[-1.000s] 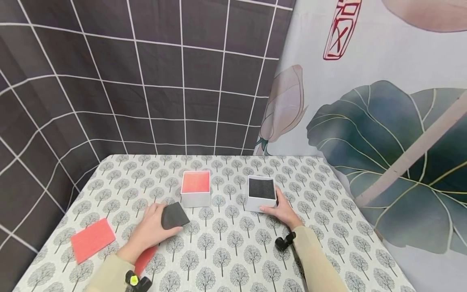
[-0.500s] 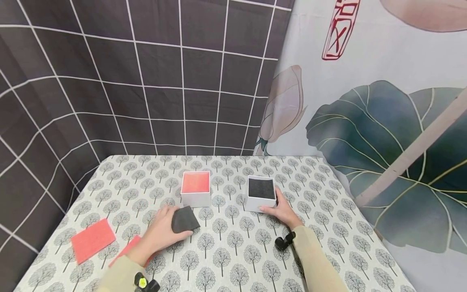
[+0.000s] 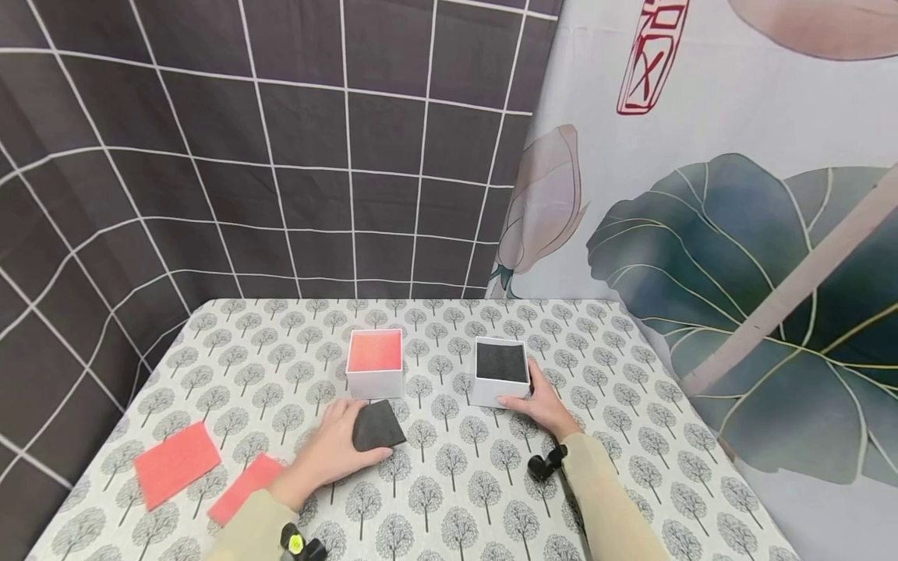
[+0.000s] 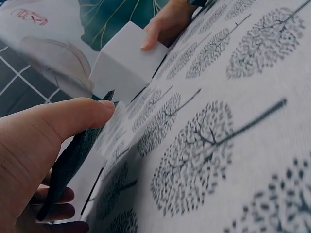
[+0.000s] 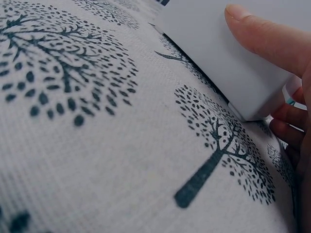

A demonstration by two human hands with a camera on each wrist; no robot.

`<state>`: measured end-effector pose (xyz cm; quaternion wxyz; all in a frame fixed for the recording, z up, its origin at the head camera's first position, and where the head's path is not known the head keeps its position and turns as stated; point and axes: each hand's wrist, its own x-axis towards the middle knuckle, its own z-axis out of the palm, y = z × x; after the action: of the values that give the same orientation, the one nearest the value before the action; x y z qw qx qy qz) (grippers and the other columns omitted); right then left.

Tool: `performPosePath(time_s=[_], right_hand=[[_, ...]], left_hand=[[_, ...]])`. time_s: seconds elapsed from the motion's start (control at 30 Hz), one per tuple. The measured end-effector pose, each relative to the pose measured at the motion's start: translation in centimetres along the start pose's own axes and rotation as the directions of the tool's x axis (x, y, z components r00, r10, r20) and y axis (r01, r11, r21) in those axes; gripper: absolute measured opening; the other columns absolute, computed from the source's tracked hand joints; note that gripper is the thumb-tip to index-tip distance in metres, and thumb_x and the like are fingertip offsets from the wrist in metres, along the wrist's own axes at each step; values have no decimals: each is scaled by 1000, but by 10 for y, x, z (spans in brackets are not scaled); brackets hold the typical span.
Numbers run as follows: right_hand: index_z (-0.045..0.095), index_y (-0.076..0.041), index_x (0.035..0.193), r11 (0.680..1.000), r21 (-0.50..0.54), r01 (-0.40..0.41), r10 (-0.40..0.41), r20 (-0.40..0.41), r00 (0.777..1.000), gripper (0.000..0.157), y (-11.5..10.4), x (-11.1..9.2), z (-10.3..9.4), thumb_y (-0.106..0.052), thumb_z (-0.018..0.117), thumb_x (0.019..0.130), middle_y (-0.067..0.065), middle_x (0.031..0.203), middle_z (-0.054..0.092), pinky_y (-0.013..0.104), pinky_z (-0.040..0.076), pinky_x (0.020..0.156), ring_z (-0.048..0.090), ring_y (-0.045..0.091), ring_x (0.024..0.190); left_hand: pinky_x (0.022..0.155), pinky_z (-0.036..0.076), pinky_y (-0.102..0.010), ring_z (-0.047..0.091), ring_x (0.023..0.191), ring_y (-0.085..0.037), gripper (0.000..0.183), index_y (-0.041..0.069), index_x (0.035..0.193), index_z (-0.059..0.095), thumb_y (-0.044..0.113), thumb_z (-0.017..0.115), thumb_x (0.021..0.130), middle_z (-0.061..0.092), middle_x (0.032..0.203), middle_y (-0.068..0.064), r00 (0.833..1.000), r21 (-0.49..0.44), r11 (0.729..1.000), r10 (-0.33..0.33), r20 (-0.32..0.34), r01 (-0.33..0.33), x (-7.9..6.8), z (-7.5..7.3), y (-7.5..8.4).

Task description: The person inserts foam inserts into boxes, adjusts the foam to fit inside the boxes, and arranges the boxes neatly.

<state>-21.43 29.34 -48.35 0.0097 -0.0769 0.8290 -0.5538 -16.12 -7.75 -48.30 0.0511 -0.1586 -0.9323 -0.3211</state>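
Observation:
My left hand [image 3: 335,444] holds a thin dark square of felt-like cloth [image 3: 377,426] above the table, in front of the box with red lining. In the left wrist view the dark cloth [image 4: 73,158] is seen nearly edge-on between the thumb and the curled fingers. At the right, my right hand [image 3: 543,401] grips the near right corner of a white box [image 3: 501,393] that has dark cloth inside. The right wrist view has the thumb along one wall of this white box [image 5: 233,58] and the fingers round its corner.
A second white box [image 3: 375,383] with red cloth inside stands left of the gripped one. Two flat red cloth pieces [image 3: 177,465] lie at the left, the nearer red piece [image 3: 245,487] beside my left sleeve. A dark grid curtain [image 3: 295,195] hangs behind the tree-print tablecloth [image 3: 449,467].
My left hand has moved to the right and slightly nearer with the dark cloth, uncovering the nearer red piece. My right hand stays on the white box.

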Motion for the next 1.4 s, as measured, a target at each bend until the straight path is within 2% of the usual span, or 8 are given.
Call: performPosePath(time_s=[0.17,0.37,0.53,0.87,1.03,1.17,1.4], right_hand=[[31,-13,141,1000,1,11,-11,-5,1000,92,6,2,-1,-16,84,66,15,123,52,54,27,103,50,30,107],[32,-23,141,1000,-7,1,-1,-32,999,95,33,11,0,-25,86,63,9,124,52,53,24,105,49,28,111],[33,-27,140,999,-29,17,-19,-43,999,93,38,12,1,-29,86,63,7,124,52,53,24,105,48,28,112],[33,-26,140,1000,-21,22,-23,-38,999,94,34,11,1,-29,86,62,7,124,52,52,25,105,48,27,112],[33,-20,141,1000,-5,-1,0,-17,1000,94,17,7,0,-25,86,63,11,124,51,54,24,105,47,30,113],[32,-15,141,1000,-6,-11,11,-5,1000,93,1,2,-1,-19,85,65,15,125,51,54,24,105,46,33,114],[30,-14,143,999,-36,-27,26,-11,1000,93,-4,0,0,-18,83,67,14,127,49,54,24,105,45,32,116]], left_hand=[[79,48,-41,46,101,-19,88,7,127,52,59,77,60,49,116,-5,1000,5,1000,-1,23,0,3,4,7],[78,49,-44,49,102,-20,89,9,130,50,59,76,61,49,120,-4,998,5,1000,25,49,-26,4,7,17],[80,48,-41,48,101,-17,88,9,130,51,58,77,62,49,118,-3,997,-12,999,51,56,-51,8,11,22],[77,48,-40,49,96,-16,87,9,129,52,55,78,61,50,114,-1,996,-32,996,85,39,-84,17,17,32],[74,50,-42,49,96,-16,86,9,130,51,53,79,62,49,116,-2,994,-64,994,97,51,-94,21,18,41],[73,50,-40,49,96,-16,87,10,131,49,54,78,62,48,118,-3,992,-55,993,104,70,-100,25,20,45],[69,50,-36,49,91,-15,90,11,133,47,56,78,62,45,120,-2,989,-63,992,111,98,-105,32,21,52]])
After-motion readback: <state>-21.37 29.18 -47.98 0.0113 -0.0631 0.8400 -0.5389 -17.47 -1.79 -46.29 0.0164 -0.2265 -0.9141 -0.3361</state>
